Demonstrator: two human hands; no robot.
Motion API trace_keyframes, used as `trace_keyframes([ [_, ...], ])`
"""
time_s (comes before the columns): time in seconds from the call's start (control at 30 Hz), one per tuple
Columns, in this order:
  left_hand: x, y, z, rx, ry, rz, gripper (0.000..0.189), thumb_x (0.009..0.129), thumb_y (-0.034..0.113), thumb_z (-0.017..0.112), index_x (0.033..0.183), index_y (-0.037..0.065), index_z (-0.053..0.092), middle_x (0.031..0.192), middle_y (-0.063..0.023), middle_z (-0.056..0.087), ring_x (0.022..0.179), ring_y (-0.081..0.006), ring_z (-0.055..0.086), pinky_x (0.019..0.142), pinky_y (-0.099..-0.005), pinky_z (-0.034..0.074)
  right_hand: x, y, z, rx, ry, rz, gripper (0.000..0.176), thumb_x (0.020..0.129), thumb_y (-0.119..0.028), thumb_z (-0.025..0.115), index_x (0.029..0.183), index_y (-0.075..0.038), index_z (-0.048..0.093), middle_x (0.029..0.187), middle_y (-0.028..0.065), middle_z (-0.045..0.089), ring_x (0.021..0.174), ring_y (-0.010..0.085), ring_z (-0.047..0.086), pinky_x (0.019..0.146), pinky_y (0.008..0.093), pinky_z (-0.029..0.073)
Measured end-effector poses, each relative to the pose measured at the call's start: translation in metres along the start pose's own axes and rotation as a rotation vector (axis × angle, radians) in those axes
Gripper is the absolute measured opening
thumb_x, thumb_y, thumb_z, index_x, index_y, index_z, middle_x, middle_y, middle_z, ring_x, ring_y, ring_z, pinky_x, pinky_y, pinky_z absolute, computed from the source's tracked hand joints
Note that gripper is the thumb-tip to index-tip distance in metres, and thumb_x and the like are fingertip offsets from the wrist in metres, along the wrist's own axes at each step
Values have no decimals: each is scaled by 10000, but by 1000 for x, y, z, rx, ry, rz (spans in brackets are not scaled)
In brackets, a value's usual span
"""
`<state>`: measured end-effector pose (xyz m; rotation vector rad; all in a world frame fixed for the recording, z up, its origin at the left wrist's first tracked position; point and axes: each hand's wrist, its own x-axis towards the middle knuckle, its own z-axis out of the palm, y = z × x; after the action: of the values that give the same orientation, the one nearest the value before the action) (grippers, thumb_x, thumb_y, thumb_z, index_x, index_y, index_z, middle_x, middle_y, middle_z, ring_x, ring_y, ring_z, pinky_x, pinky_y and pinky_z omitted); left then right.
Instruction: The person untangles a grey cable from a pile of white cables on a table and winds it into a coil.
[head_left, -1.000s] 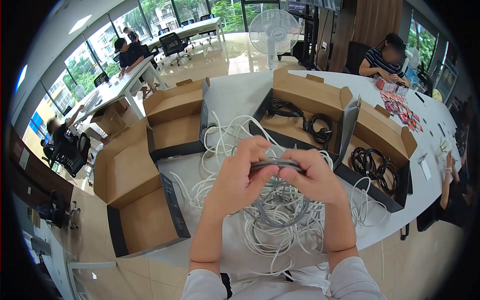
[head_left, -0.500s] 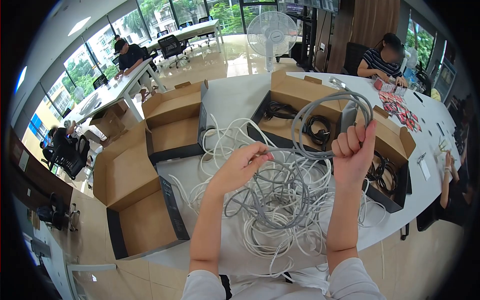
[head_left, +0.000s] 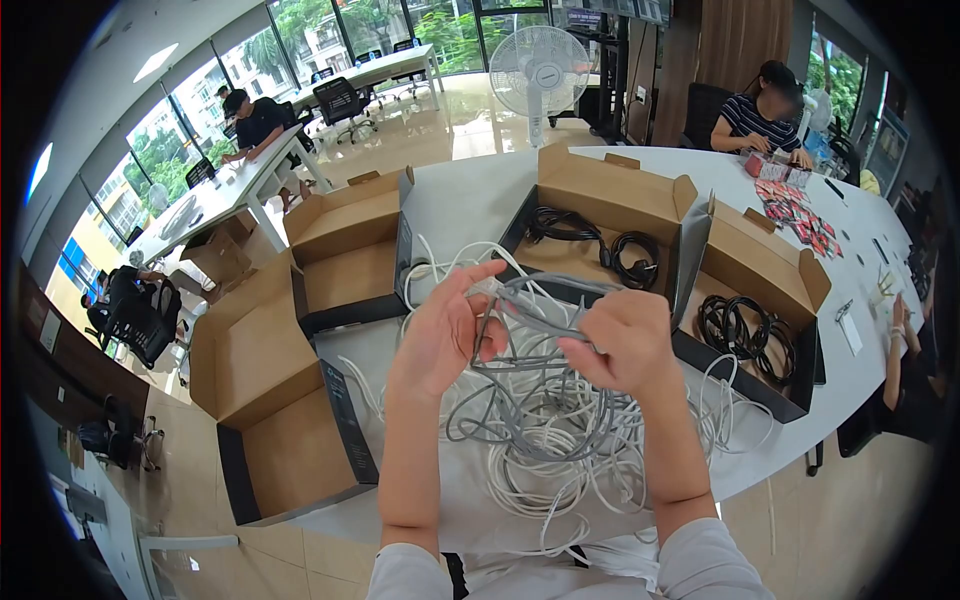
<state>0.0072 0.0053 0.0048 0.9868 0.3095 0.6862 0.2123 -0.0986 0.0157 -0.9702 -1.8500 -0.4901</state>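
Note:
My right hand [head_left: 628, 342] is closed around a coiled grey cable [head_left: 555, 282], held above the pile. Beside it, my left hand [head_left: 440, 335] has its palm turned inward and its upper finger stretched out. Its other fingers are curled at the left end of the grey loops, where a small pale piece shows, perhaps a connector. Beneath both hands lies a tangle of white cables [head_left: 540, 485], with more grey cable [head_left: 590, 447] looped on top. My right wrist partly covers this pile.
Open cardboard boxes stand around the pile: two bare-bottomed ones [head_left: 290, 440] [head_left: 350, 272] at left, one with black cables [head_left: 637, 262] behind, another with black cables [head_left: 745, 330] at right. Red packets [head_left: 795, 210] lie near a seated person [head_left: 760, 120]. Another person's hand [head_left: 900, 318] is at right.
My right hand has come down and left with the grey coil, its back now turned up. My left hand has rotated, showing its palm, and meets the coil's left end.

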Motion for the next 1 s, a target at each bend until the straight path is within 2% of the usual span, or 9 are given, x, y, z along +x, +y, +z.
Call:
trace_keyframes([
  [0.07,0,2,6,-42,37,24,582,989,449,355,1374,12,374,951,-123,641,716,-173,620,556,-268,462,3,-8,6,-39,-68,-26,310,756,-264,686,591,-88,492,509,31,433,435,225,444,424,339,335],
  [0.27,-1,-4,14,77,177,156,495,969,261,501,1376,7,378,1024,-78,617,793,-150,621,697,-266,484,0,-19,27,-107,-278,47,275,827,-249,651,615,-113,538,537,24,524,478,206,539,470,321,392],
  [0.47,3,-10,11,-121,111,164,424,915,70,515,1327,-5,446,967,-32,589,598,-68,437,564,-219,369,-3,-18,31,171,-385,210,108,767,-147,678,739,-58,624,658,67,571,587,245,572,547,341,447],
  [0.57,-3,-9,21,47,189,200,471,872,30,510,1337,-11,446,910,1,563,550,-31,345,508,-197,281,11,-13,30,42,76,152,195,740,-98,701,907,-23,634,796,141,593,695,287,603,643,350,490],
  [0.63,-7,-10,25,67,159,194,477,859,19,488,1334,-1,447,887,3,536,551,-19,345,499,-185,271,17,-16,28,-217,189,257,275,760,-77,701,1007,-5,606,869,160,585,743,277,597,666,329,492],
  [0.7,-9,-14,35,110,159,206,483,848,15,473,1331,11,446,876,-2,516,552,-11,341,491,-177,260,12,-13,32,-69,194,434,274,799,-88,688,1036,4,587,865,142,581,732,236,584,652,302,485],
  [0.77,-9,-17,46,181,192,236,489,841,19,466,1329,25,445,875,-14,503,552,-6,335,484,-171,250,-8,-2,40,498,88,667,210,859,-130,664,994,3,575,784,89,581,660,164,565,600,271,468],
  [0.87,-6,-18,37,272,191,344,505,826,13,492,1328,32,439,886,-30,513,561,-21,350,491,-181,281,-3,5,10,972,-327,1021,175,938,-190,591,918,-19,557,661,-1,514,558,69,486,503,225,399],
  [1.0,-4,-17,36,310,94,321,497,837,47,574,1316,16,444,977,-56,585,734,-89,534,641,-215,415,1,2,-6,1182,-208,1050,213,975,-209,528,848,-38,541,595,-64,406,491,24,355,446,200,308],
])
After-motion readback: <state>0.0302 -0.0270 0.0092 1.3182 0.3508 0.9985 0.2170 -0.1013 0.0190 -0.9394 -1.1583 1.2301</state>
